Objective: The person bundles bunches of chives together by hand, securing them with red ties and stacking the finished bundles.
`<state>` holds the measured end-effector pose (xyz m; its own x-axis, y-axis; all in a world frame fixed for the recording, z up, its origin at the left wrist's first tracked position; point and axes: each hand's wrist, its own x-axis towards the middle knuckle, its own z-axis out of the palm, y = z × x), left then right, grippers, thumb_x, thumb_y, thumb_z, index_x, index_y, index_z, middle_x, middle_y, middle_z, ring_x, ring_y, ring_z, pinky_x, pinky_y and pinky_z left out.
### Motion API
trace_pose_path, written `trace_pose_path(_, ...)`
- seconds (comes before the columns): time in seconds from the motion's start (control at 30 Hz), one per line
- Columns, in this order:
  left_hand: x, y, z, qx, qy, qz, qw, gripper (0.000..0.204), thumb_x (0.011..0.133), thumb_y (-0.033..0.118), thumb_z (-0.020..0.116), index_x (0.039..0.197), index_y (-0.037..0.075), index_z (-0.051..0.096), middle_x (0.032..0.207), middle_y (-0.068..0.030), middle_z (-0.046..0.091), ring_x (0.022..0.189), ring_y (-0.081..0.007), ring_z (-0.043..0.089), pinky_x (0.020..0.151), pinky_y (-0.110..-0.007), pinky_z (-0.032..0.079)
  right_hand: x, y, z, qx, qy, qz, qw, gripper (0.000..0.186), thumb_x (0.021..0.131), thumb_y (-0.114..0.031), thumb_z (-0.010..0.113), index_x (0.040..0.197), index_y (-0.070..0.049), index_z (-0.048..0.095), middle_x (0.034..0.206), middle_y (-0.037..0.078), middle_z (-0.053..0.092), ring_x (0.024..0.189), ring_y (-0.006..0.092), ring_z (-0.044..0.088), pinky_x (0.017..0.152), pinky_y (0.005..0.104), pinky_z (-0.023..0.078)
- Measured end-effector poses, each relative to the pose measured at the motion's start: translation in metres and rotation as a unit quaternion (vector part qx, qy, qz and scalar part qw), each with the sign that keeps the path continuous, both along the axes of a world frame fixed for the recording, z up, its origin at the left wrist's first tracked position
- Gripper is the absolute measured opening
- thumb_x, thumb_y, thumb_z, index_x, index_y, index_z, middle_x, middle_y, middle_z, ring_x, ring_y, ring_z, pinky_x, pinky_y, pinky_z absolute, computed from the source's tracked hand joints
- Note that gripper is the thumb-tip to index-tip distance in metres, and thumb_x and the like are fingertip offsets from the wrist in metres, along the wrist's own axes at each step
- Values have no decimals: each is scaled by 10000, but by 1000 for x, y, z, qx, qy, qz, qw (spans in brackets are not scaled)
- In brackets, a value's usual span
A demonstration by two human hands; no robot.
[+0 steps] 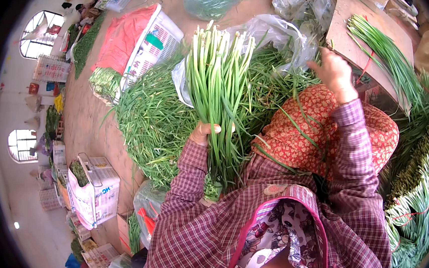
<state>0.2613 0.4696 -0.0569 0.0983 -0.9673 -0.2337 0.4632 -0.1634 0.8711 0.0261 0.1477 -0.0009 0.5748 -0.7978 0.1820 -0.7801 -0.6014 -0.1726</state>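
Observation:
My left hand [206, 133] is closed around the lower part of a thick bunch of garlic chives [216, 76]. The bunch stands upright, pale cut ends at the top and green leaves hanging below my grip. My right hand [337, 74] is raised over my right knee, beside the edge of a slanted board [375, 30]. Its thumb stands apart from the bent fingers, and I see nothing held between them. Under the bunch spreads a large heap of loose green leaves [157, 113]. A few loose strands hang over the red floral cloth [299, 127] on my lap.
A tied chive bunch [387, 57] lies on the board. Stacked bunches [421, 203] fill the right side. A white crate [152, 45] with red cloth stands far left of the heap, another crate [103, 188] farther left. Clear plastic bags [292, 37] lie behind the heap.

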Motion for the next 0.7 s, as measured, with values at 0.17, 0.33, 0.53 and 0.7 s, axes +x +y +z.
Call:
trace_pose_path(0.17,2,1,1,27,19,-22,999,619,625,298,776,1076,-74,573,745,-119,619,598,-232,583,564,-370,475,36,71,36,525,-316,201,764,723,844,-442,669,1393,-38,427,1056,102,667,724,100,638,580,233,486)
trace_pose_path(0.33,-6,-8,11,3,31,-47,998,629,610,289,766,1054,-106,562,743,-135,626,598,-231,595,535,-346,479,52,69,33,667,-343,251,612,552,886,-241,671,1346,-15,466,1000,46,663,607,45,544,506,168,435)
trace_pose_path(0.53,15,8,-13,-38,90,-115,989,530,676,240,749,1043,-91,557,754,-132,614,601,-194,581,497,-299,474,19,14,31,639,-523,155,543,307,901,-185,649,1147,-2,624,933,-7,653,568,8,486,475,128,429)
trace_pose_path(0.7,12,12,-10,-31,60,-86,994,524,662,221,754,1049,-82,570,762,-153,632,607,-239,608,473,-332,495,-8,-25,21,473,-419,79,771,451,913,-353,629,1234,-37,596,821,19,644,654,67,562,588,200,490)
